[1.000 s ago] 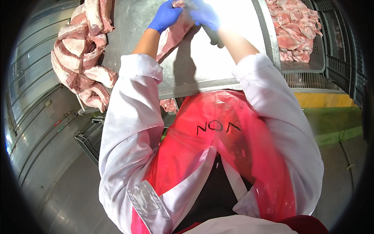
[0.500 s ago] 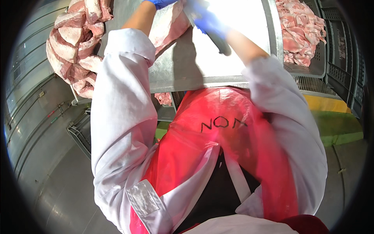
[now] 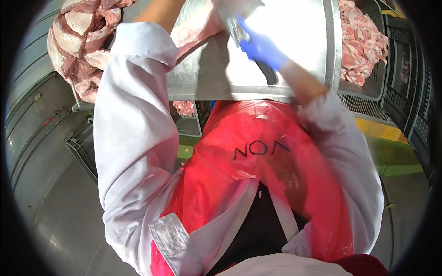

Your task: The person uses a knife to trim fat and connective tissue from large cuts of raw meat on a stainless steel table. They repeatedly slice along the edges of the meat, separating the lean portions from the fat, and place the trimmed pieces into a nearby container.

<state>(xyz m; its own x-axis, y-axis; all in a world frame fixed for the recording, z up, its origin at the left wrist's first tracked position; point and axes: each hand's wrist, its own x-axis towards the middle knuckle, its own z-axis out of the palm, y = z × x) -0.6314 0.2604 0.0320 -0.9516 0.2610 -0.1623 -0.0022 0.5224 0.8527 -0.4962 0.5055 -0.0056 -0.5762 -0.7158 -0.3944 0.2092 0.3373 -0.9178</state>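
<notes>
Right hand (image 3: 265, 49) grasping knife (image 3: 267, 72) over bench

In a blue glove, the right hand is wrapping its fingers closed around the knife. The black handle is sticking out below the fist, toward the wearer, while the metal part is pointing up and away to the left. The meat (image 3: 197, 24) is lying on the steel bench (image 3: 301, 50), between the left forearm (image 3: 161, 10) and the knife; whether the blade is touching it, I cannot tell. The left hand is staying outside the upper edge, so its grip cannot be told. A meat pile (image 3: 79, 43) is resting at left, and trimmings (image 3: 360, 46) are filling a crate (image 3: 378, 85) at right.
</notes>
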